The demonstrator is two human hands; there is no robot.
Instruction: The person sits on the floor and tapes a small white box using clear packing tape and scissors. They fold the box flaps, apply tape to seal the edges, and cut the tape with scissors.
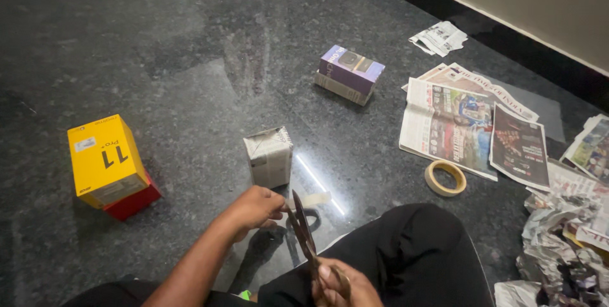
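One strip of pale tape [309, 200] is the centre of things here, stretched just above the dark polished floor [158, 47], right in front of the person's knee [419, 237]. The left hand [254, 209] pinches one end of it, grip narrow and closed on the strip. The right hand [339, 285], low at the bottom edge of the view, is wrapped around the handles of the scissors [303, 231], blades pointing up towards the tape and standing slightly parted, it seems, where they meet it.

For a clean snip, the judgement would be: keep the strip taut, feed it deep between the blades, and close in one stroke so the sticky side doesn't fold on itself.

Just beyond the hands sits a small box wrapped in newspaper [269, 156]. Further out, near the middle of the floor, a purple box [350, 73] lies on its side. Off towards the left edge, a yellow box [104, 160] rests against a red box [134, 202]. To the right, a tape roll [445, 177] lies flat just beside spread newspaper sheets [469, 126], with crumpled paper [558, 243] piled towards the right corner by the wall.
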